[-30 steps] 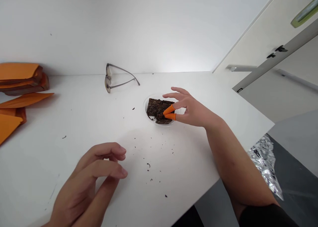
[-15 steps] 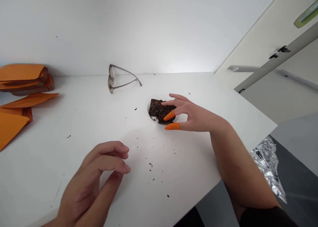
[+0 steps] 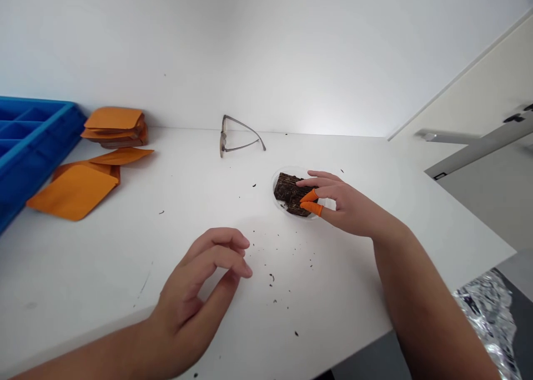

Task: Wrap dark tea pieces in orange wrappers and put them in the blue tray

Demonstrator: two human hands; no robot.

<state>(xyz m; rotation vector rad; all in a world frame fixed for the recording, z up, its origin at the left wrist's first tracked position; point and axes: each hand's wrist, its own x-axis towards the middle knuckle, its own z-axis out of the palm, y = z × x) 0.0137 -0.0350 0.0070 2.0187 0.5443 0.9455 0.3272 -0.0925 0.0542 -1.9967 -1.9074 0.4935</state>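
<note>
Head view: where to find the dark ridged pieces (image 3: 287, 187)?

— Inside the clear dish (image 3: 283, 206), under the right hand (image 3: 350, 205); thumb and orange-capped forefinger (image 3: 310, 195) nearly meeting, can't tell whether gripping.

— Best handling?

— Light pressure, probably crumbly.

— And around?

— Left hand (image 3: 179, 297) loosely curled, holding nothing; crumbs (image 3: 271, 277) on the table (image 3: 200, 186), glasses (image 3: 223, 138) behind, orange packets (image 3: 79, 186) and blue tray (image 3: 41, 147) leftward. In the way: right hand, hiding part of the pieces.

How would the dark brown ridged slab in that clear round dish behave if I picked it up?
The dark brown ridged slab may well be crumbly, since dark crumbs lie scattered over the white table. Rolling seems unlikely, given its flat, blocky shape. Its rough, ridged top probably isn't very slippery.
</note>
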